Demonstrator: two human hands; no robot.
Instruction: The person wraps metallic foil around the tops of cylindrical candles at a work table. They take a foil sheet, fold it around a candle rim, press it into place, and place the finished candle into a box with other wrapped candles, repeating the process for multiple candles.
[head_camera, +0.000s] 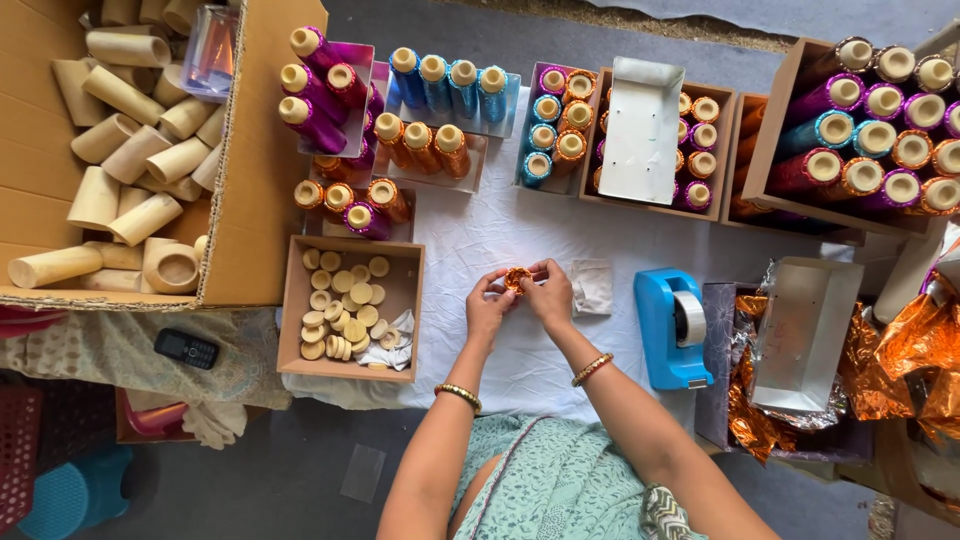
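Seen from above, my left grip (487, 308) and right grip (548, 294) meet over the white cloth (480, 235), fingertips pinching a small orange foil-covered piece (517, 279) between them. A shallow box of pale wooden discs (347, 306) sits just left of my left grip; a blue tape dispenser (672, 328) stands to the right. Foil-wrapped tubes (430, 140) in purple, blue and orange fill trays beyond my grips. A large cardboard box of bare tubes (130, 150) lies at far left, crumpled orange foil (915, 350) at far right.
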